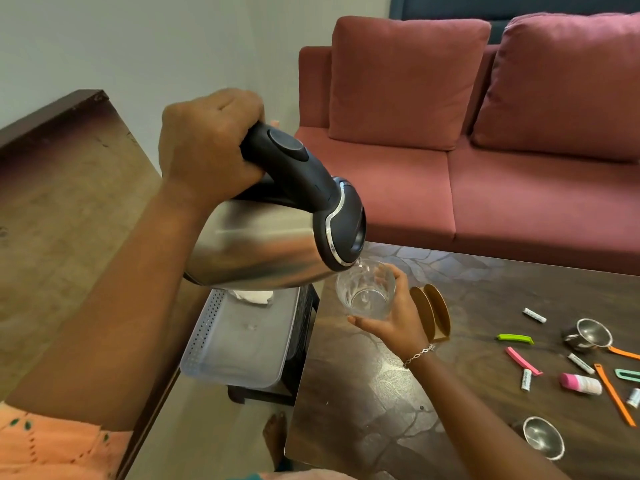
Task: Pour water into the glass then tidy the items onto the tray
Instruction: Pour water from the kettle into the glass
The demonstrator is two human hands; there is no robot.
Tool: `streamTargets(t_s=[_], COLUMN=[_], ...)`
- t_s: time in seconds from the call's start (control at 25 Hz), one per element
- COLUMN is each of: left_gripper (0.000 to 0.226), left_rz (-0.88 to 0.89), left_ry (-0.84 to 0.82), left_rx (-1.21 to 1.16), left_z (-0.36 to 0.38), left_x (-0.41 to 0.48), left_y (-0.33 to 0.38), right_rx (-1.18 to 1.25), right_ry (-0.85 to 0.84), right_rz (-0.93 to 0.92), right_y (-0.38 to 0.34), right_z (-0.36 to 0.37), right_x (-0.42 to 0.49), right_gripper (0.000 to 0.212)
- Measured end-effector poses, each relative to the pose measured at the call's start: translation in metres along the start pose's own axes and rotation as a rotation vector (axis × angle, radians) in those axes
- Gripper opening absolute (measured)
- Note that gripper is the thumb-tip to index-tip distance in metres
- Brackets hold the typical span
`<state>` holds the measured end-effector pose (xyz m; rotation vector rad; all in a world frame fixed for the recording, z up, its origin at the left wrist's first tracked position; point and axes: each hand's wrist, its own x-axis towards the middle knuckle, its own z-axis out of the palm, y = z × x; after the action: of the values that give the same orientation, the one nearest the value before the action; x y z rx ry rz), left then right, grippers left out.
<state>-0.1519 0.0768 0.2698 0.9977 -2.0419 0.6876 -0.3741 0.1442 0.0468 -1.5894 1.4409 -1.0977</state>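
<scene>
My left hand (207, 147) grips the black handle of a steel kettle (256, 251), which is tilted with its spout down to the right. Water runs from the spout into a clear glass (365, 292) that my right hand (398, 317) holds just above the dark table's left edge. Below the kettle, a translucent grey tray (239, 341) with perforated sides sits on a low black stool, with something white at its far end.
On the dark patterned table (381, 393) lie a tan wooden holder (433, 313), steel strainers (588, 334) (542, 441), coloured clips (516, 339), small white tubes (526, 379) and a pink-capped bottle (581, 384). A wooden sideboard (62, 188) is at left, a pink sofa (485, 150) behind.
</scene>
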Motion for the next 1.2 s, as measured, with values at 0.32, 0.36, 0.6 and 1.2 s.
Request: streamTargets(t_s=[0.32, 0.36, 0.6, 1.2], left_gripper=[0.025, 0.025, 0.026, 0.020], left_rz=[0.039, 0.043, 0.063, 0.087], left_ry=[-0.018, -0.020, -0.021, -0.055], left_rx=[0.006, 0.007, 0.003, -0.004], left_z=[0.001, 0.001, 0.004, 0.012], left_x=[0.002, 0.002, 0.005, 0.010], left_y=[0.001, 0.001, 0.002, 0.008], right_rx=[0.011, 0.012, 0.014, -0.002], right_ry=[-0.001, -0.002, 0.002, 0.021], right_rz=[-0.001, -0.001, 0.008, 0.052], right_y=[0.003, 0.004, 0.008, 0.023], right_z=[-0.001, -0.001, -0.006, -0.014], right_x=[-0.001, -0.002, -0.003, -0.012], right_gripper=[0.090, 0.090, 0.091, 0.093])
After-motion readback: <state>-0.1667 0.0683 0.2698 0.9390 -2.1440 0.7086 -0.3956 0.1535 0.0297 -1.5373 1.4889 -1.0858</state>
